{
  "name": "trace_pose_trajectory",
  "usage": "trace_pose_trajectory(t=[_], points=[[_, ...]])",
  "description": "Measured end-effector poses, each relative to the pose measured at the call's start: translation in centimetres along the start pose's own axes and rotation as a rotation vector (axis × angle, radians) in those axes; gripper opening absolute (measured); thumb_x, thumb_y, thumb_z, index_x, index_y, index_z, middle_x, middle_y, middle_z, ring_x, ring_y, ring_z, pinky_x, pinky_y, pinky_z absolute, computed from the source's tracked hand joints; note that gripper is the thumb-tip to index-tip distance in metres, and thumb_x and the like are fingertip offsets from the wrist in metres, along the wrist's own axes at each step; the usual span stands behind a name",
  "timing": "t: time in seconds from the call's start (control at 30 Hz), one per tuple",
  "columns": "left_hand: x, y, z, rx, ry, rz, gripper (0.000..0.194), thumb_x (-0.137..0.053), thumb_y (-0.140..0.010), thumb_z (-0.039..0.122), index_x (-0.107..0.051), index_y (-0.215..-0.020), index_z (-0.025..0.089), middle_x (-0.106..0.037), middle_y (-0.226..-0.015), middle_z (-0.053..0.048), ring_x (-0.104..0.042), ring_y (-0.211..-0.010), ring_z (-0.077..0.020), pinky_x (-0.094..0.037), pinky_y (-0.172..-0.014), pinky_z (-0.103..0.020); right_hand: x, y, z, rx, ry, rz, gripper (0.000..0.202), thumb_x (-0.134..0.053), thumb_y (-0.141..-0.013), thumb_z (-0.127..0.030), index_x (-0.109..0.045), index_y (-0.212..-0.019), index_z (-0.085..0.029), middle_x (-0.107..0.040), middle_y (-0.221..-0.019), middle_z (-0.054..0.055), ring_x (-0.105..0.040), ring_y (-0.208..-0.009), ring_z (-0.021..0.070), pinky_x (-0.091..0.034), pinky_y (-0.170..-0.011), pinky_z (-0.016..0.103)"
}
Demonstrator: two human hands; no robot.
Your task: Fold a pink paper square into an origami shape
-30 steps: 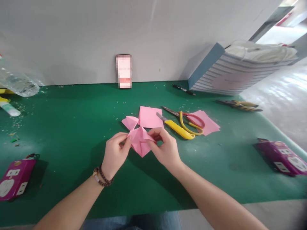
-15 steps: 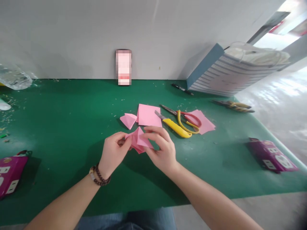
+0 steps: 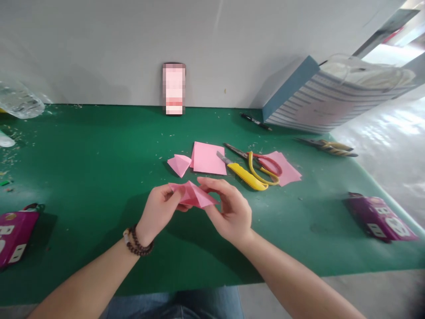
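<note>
A pink paper (image 3: 195, 195) with several creases is held over the table between my two hands. My left hand (image 3: 161, 205) pinches its left end between thumb and fingers; a beaded bracelet circles that wrist. On the right side, my right hand (image 3: 229, 210) curves around the paper, its thumb at the right corner and its fingertips behind the upper edge. Just beyond lie a small folded pink piece (image 3: 179, 165) and a stack of square pink paper (image 3: 208, 158). A yellow utility knife (image 3: 245, 175) rests with its blade tip on that stack.
Scissors (image 3: 254, 165) with red and yellow handles lie partly over more pink sheets (image 3: 288, 170). Farther back are a pen (image 3: 255, 121), pliers (image 3: 328, 145), a striped paper bag (image 3: 315, 104) and a phone (image 3: 174, 88) against the wall. Purple power strips (image 3: 18, 237) flank the green table (image 3: 99, 146).
The pink paper has tilted and spread flatter, its peak lower and its right corner farther right. My right hand has shifted slightly right. The whole view has moved a little.
</note>
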State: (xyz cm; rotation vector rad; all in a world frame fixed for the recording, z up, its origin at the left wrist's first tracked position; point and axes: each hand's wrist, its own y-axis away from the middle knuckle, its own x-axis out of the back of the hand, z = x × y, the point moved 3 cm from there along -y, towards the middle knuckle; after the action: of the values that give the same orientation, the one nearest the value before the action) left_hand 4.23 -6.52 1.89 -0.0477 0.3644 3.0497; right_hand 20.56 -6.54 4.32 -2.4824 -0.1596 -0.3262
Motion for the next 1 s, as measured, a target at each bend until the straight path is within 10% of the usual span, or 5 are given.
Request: trace_pose_trajectory(t=[0.4,1.0], points=[[0.3,0.3,0.8,0.008,0.137,-0.012,0.033,-0.045,-0.088,0.032,-0.073,-0.084,0.015,-0.072,-0.089,-0.007,-0.068,-0.082,-0.0209,-0.059,-0.069,-0.031,-0.4,-0.7,-1.0,0.363,0.256,-0.174,0.042,-0.058,-0.077,0.003,-0.064,-0.109,-0.023,-0.075,-0.098,0.004,-0.065,-0.096,0.0212,-0.059,-0.080,0.038],[0.7,0.9,1.9,-0.165,-0.444,0.059,0.026,-0.053,-0.089,0.035,-0.072,-0.088,0.017,-0.073,-0.080,-0.003,-0.065,-0.068,-0.0154,-0.049,-0.056,-0.021,-0.2,-0.4,-0.6,-0.045,0.325,-0.283,0.026,-0.058,-0.079,-0.011,-0.067,-0.100,-0.024,-0.067,-0.105,0.006,-0.063,-0.097,0.0213,-0.055,-0.082,0.038]])
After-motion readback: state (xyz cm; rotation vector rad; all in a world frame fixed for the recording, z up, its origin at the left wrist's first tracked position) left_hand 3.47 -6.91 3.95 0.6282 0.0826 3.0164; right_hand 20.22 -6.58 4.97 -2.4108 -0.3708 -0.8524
